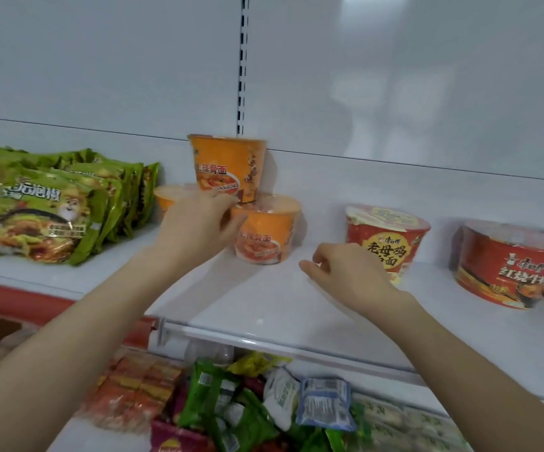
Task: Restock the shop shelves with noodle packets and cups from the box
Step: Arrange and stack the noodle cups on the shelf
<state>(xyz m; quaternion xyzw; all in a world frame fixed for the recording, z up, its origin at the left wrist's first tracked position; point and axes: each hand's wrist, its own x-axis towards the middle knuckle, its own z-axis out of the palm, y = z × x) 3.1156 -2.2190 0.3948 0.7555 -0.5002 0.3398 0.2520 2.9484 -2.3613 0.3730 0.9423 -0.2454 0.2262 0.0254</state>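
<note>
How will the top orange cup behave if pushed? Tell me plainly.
Likely tippy: the top orange cup sits bridging the lower right cup and the lower left cup, and its base is narrower than its rim. It is probably light, so a nudge from the left hand could slide it off. Its glossy wrap looks slippery.

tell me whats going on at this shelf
A person is stocking a shelf. The left hand is at three orange cups: two stand side by side and the top cup sits on them. The hand touches them, but whether it grips one is unclear. The right hand hovers over the shelf by a red cup, loosely curled and holding nothing. To the left sit green packets.
</note>
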